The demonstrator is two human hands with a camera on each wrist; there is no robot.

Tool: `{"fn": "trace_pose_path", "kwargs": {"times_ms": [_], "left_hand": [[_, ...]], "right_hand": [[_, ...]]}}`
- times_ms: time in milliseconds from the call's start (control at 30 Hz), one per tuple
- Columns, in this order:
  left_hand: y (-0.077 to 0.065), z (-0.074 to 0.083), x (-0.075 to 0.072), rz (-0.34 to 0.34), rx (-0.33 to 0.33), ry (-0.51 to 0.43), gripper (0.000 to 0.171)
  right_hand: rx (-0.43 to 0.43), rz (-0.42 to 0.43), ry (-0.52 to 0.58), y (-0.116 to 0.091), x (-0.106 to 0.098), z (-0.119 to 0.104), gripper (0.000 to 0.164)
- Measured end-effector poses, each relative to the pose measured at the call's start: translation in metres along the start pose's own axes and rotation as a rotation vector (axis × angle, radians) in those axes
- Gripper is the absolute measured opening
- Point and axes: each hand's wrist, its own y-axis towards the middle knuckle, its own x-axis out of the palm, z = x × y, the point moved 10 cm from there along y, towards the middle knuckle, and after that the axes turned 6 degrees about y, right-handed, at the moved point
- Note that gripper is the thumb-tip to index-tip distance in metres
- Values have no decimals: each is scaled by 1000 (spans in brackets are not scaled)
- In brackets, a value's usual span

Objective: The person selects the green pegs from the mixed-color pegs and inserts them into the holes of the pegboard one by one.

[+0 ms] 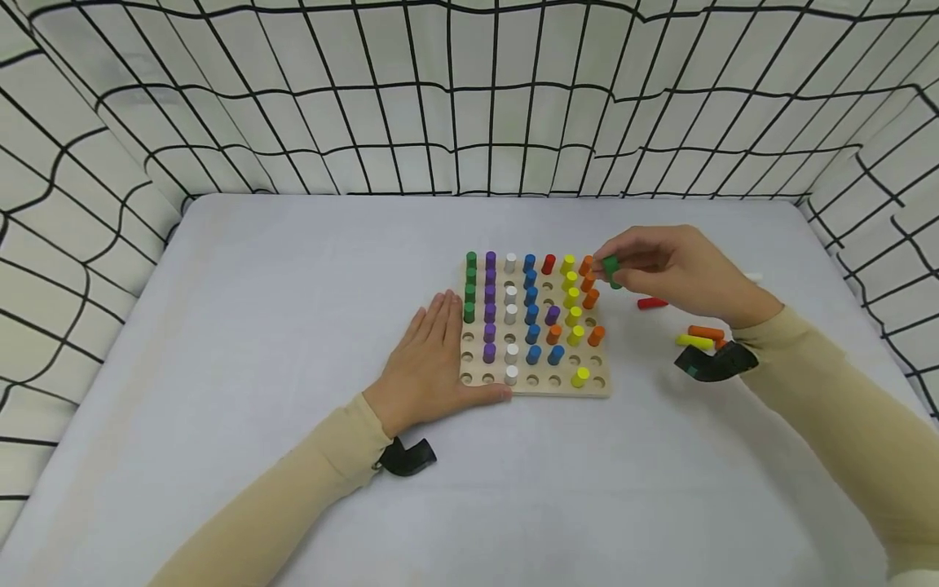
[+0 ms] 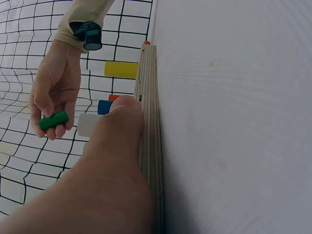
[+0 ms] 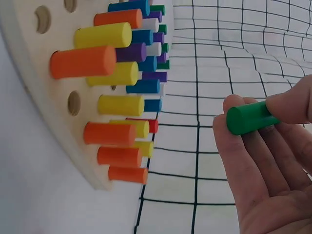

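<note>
A wooden pegboard (image 1: 543,388) lies flat on the white table, with coloured pegs standing in columns. My left hand (image 1: 429,367) rests along its left side, fingers straight, thumb stretched along the near edge. Off the board's far right corner, my right hand (image 1: 671,269) pinches a green peg (image 1: 610,269) between thumb and fingers. In the right wrist view that green peg (image 3: 248,118) shows whole, held apart from the board. Green pegs (image 1: 470,293) fill the far part of the leftmost column; bare holes (image 1: 468,357) show at its near end.
Right of the board lie loose pegs: a red peg (image 1: 651,303), a yellow peg (image 1: 694,342) and an orange peg (image 1: 706,333), with a white one partly hidden behind the right hand. Black wire mesh (image 1: 469,90) stands around the table's back and sides.
</note>
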Motion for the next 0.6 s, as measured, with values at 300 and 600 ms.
{"fn": "trace_pose_path", "kwargs": {"times_ms": [300, 600], "left_hand": [[0, -1, 1, 1, -1, 0, 138], [0, -2, 1, 0, 1, -9, 140]], "right_hand": [[-150, -53, 46, 15, 17, -33, 26], [-227, -38, 17, 29, 27, -55, 26]]}}
